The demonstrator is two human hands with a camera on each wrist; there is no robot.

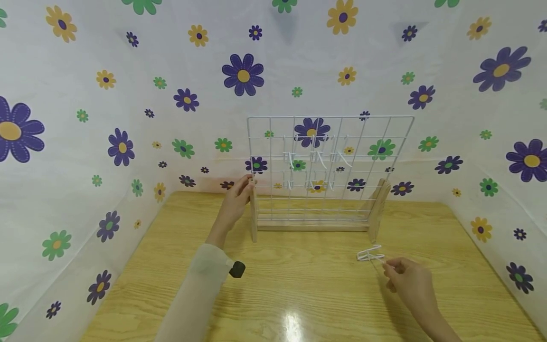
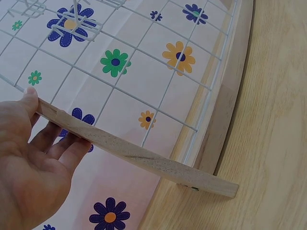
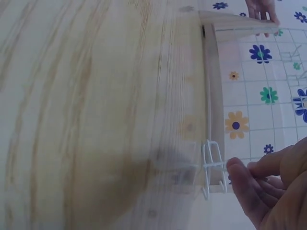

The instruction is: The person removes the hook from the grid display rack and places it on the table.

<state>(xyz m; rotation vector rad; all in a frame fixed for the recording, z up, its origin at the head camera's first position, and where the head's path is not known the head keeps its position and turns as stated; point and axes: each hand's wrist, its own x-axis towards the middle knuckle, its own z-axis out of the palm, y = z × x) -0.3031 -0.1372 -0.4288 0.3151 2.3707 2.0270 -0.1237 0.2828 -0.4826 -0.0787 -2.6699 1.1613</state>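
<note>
A white wire grid panel (image 1: 329, 166) stands upright in a wooden stand (image 1: 314, 227) at the back of the table. Several white wire hooks (image 1: 318, 159) hang on it. My left hand (image 1: 247, 186) grips the stand's left wooden upright (image 1: 253, 213). In the left wrist view the thumb lies on top of that upright (image 2: 139, 155) and the fingers (image 2: 62, 146) curl behind it. My right hand (image 1: 388, 269) pinches a loose white wire hook (image 1: 369, 255) just above the table, in front of the stand's right foot. In the right wrist view the fingertips (image 3: 237, 175) hold the hook (image 3: 212, 167).
The wooden table (image 1: 299, 289) is enclosed on three sides by white cloth walls (image 1: 85, 118) printed with flowers. The stand's right upright (image 1: 378, 206) rises just behind the held hook. A black wrist camera (image 1: 237, 269) sits on my left sleeve.
</note>
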